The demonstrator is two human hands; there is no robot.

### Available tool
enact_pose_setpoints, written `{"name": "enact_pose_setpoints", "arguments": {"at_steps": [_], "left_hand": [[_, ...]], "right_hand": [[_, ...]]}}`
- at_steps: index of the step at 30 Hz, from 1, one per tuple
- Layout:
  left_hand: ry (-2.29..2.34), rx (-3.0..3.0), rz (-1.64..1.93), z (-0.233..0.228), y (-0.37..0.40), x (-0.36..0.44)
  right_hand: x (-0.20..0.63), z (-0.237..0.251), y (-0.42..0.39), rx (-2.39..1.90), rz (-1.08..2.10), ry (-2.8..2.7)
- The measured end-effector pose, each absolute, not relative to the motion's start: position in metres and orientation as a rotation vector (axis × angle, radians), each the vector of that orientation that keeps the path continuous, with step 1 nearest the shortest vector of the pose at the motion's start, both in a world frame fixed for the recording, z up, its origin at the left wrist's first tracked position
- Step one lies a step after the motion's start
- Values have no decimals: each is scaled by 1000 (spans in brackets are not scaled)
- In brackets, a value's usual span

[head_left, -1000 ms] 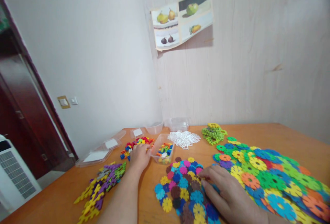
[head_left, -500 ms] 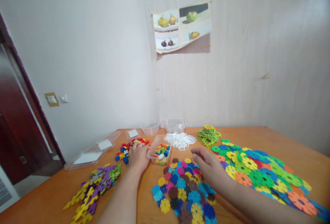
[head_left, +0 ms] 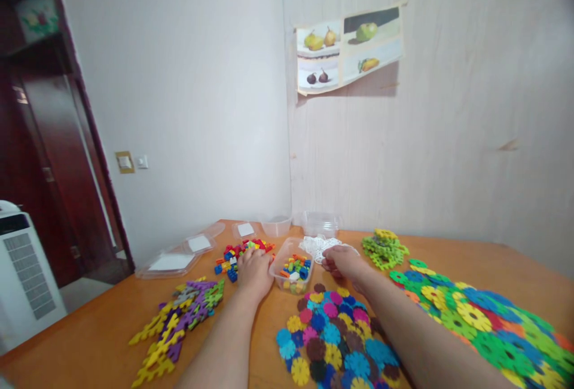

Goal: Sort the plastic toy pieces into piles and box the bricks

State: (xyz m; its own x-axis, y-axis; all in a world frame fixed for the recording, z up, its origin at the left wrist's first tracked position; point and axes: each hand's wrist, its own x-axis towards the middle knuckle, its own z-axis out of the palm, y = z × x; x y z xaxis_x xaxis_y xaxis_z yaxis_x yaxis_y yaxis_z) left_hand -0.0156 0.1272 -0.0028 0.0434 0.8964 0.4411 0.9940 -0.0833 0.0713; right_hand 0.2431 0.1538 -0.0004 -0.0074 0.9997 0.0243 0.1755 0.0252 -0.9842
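Tub [head_left: 293, 266] of small coloured bricks sits on the bench [head_left: 103, 341] between both hands, its clear plastic wall touching the left hand [head_left: 255, 268], which cups its left side. Right hand [head_left: 343, 262] hovers just right of it, fingers curled loosely; whether it pinches anything, I cannot tell.

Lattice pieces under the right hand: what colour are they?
White; the lattice pieces show best in the head view, by the right hand.

Both forearms stretched forward; left hand [head_left: 254, 269] palm-down, fingers curled; right hand [head_left: 341, 262] loosely curled.
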Motion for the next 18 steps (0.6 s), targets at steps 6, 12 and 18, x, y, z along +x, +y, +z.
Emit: {"name": "enact_pose_setpoints", "arguments": {"at_steps": [6,12,18], "left_hand": [[-1941,-2087,-563,-5,128,-16],[-1994,-2055,-587,-3,126,-14],[-2029,-1973,-698,2,127,-17]], "right_hand": [[248,-11,158,-1337,976,-1415],[246,-21,158,-1352,803,-1494],[238,-25,155,-1367,767,-1592]]}}
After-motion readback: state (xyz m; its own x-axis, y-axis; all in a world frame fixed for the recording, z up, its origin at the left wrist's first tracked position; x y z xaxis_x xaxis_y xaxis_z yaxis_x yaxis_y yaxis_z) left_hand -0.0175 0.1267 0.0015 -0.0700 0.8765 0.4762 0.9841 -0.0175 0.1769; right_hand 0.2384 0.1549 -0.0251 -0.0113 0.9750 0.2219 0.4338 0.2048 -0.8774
